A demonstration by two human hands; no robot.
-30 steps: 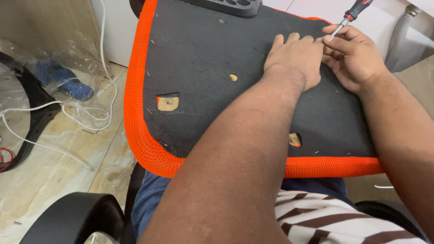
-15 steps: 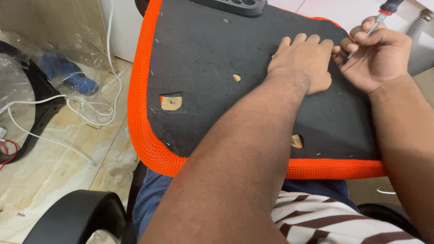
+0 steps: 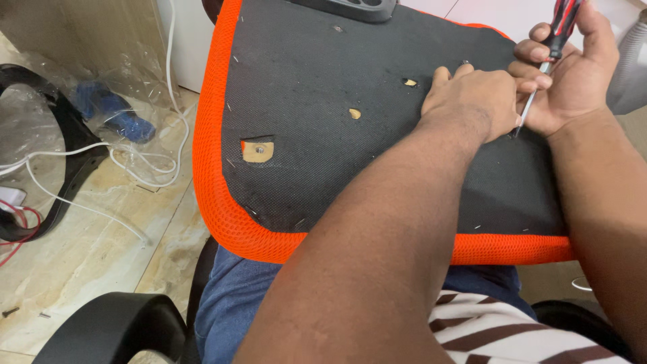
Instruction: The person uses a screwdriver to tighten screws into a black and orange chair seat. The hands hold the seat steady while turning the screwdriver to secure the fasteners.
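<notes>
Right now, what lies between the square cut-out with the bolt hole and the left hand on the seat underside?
In the head view, between the square cut-out and the left hand lies black fabric with one small torn hole.

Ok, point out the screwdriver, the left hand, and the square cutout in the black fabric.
screwdriver (image 3: 561, 30), head view, on its red-and-black handle.
left hand (image 3: 472, 101), head view, on the back of the hand.
square cutout (image 3: 258, 149), head view, on the exposed wood.

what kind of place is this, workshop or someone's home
Probably a home or small office room, not a proper workshop: a tiled floor with loose white cables and plastic wrap, and the chair seat rests on the person's lap while the right hand holds a screwdriver.
</notes>
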